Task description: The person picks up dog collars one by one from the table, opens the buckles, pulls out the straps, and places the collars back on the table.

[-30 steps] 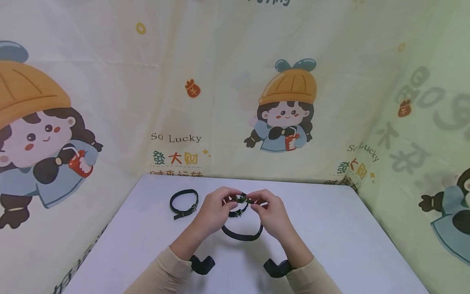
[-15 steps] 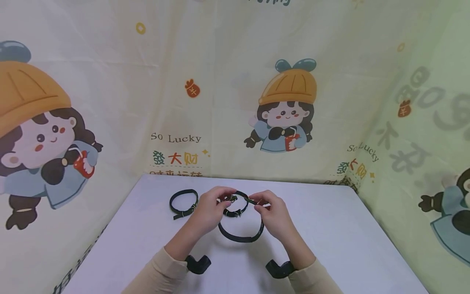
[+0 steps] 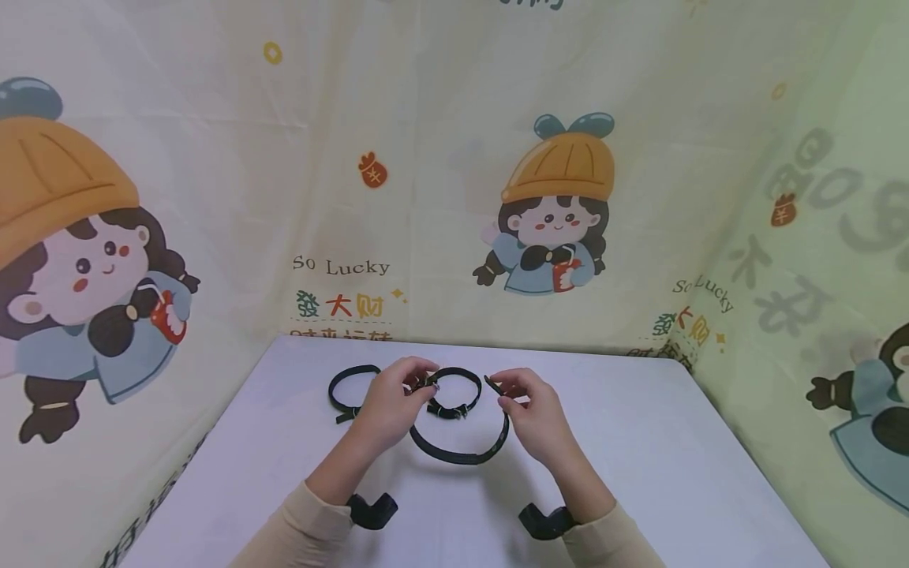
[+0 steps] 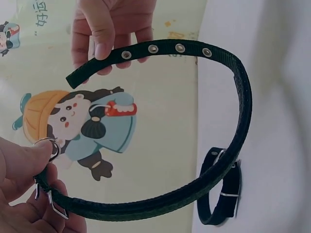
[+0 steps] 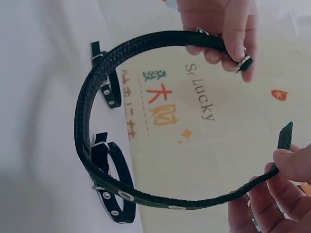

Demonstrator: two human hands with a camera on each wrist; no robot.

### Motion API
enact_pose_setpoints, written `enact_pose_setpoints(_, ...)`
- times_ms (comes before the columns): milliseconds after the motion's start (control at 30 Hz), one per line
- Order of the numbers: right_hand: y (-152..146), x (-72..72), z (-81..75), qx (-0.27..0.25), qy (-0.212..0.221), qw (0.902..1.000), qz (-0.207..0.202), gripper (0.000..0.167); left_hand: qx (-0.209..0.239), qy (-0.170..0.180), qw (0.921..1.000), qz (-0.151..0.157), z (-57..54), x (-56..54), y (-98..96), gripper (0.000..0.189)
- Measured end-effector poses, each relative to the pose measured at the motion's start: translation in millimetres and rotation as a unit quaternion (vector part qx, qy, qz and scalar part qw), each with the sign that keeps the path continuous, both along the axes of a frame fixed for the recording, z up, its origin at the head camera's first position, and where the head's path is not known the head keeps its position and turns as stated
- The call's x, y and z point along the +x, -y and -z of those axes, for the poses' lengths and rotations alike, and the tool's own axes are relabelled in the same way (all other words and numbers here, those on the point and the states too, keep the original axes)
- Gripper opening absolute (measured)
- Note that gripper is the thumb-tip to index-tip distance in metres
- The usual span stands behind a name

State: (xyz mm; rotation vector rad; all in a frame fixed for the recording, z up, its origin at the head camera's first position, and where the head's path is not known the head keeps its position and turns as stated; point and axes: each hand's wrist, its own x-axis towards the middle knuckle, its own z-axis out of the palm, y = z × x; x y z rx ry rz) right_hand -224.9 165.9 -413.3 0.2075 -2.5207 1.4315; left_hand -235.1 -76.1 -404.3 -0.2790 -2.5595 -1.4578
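Between my two hands a dark green-black collar [image 3: 454, 457] is held up in an open loop, its ends apart. My left hand [image 3: 394, 402] pinches the buckle end; a metal buckle [image 4: 57, 206] and a ring [image 4: 56, 149] show at those fingers in the left wrist view. With thumb and fingers, my right hand [image 3: 533, 410] pinches the other end, where a row of metal eyelets [image 4: 153, 49] runs along the strap. The pointed tip [image 5: 285, 135] sticks out past the right thumb in the right wrist view.
On the white table [image 3: 611, 442] lies a buckled collar [image 3: 461, 371], seen behind the held one. Another buckled collar [image 3: 353, 369] lies to its left, partly behind my left hand. A printed cloth [image 3: 440, 237] hangs behind the table.
My hands have moved apart, the left one farther to the left. The collar ends, close together at the buckle a second ago, are now separated and the loop is wider.
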Motion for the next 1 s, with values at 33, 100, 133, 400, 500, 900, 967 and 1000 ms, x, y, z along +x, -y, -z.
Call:
enact_pose_setpoints(33,-0.4,0.1,0.3,-0.001,0.000,1.0000,0.002,0.034,0.002,0.000,1.0000,-0.003,0.6,-0.1,1.1,0.030)
enact_pose_setpoints(100,-1.3,0.3,1.0,-0.005,-0.001,1.0000,0.004,0.034,0.005,0.000,0.9999,-0.010,1.6,0.1,3.4,0.028)
enact_pose_setpoints(133,-1.8,0.4,1.4,-0.007,-0.003,1.0000,0.005,0.034,0.005,-0.002,0.9999,-0.012,1.8,0.4,4.4,0.028)
enact_pose_setpoints(400,-7.5,-0.8,4.1,-0.013,-0.005,0.9999,0.010,0.046,-0.011,-0.026,0.9988,-0.039,1.5,1.1,12.9,0.024)
enact_pose_setpoints(500,-10.4,-1.8,6.0,-0.009,-0.005,0.9999,0.013,0.049,-0.014,-0.030,0.9982,-0.049,1.1,1.3,17.4,0.024)
enact_pose_setpoints(900,-19.0,-2.9,11.0,-0.050,0.003,0.9985,0.023,0.045,-0.016,-0.021,0.9976,-0.063,5.9,0.8,34.0,0.030)
enact_pose_setpoints(967,-20.3,-2.8,11.5,-0.056,0.006,0.9980,0.029,0.043,-0.025,-0.023,0.9973,-0.065,7.2,0.7,37.0,0.030)
enact_pose_setpoints(1000,-21.1,-2.6,11.8,-0.059,0.007,0.9977,0.032,0.043,-0.029,-0.025,0.9971,-0.065,7.7,0.7,38.5,0.030)
